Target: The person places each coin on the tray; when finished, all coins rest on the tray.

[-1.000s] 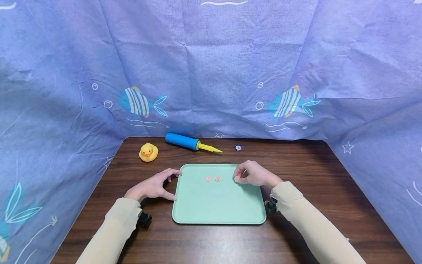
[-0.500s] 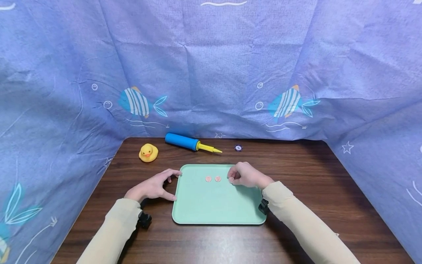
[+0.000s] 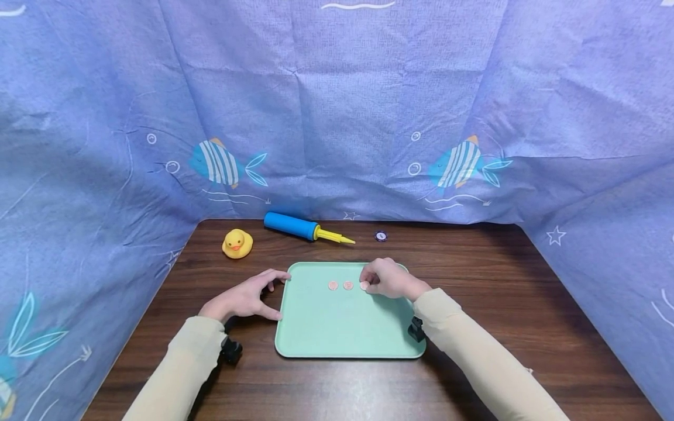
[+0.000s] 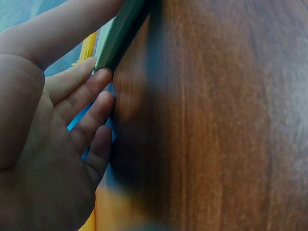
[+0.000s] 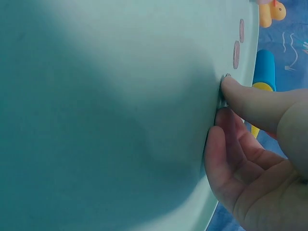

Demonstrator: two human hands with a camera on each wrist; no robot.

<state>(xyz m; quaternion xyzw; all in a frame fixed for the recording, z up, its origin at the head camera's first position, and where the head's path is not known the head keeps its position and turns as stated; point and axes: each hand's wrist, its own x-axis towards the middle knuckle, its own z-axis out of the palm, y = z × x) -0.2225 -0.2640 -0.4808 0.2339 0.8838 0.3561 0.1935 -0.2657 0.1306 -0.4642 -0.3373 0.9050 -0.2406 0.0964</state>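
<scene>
A pale green tray (image 3: 347, 333) lies on the wooden table. Two copper coins (image 3: 333, 285) sit side by side on its upper half. To the right of them, my right hand (image 3: 388, 279) pinches a third coin (image 3: 364, 285) between thumb and fingers, down at the tray surface; in the right wrist view the fingers mostly cover it. The three coins stand roughly in one row. My left hand (image 3: 243, 297) rests at the tray's left edge with thumb and fingers spread apart, fingertips touching the rim.
Behind the tray lie a blue hand pump (image 3: 291, 225) with a yellow nozzle and a dark poker chip (image 3: 380, 235). A yellow rubber duck (image 3: 237, 243) stands at the back left. A blue fish-print cloth (image 3: 337, 117) hangs behind the table.
My right hand has moved left across the tray with the coin, bringing it close to the two lying coins. The left hand has not moved.
</scene>
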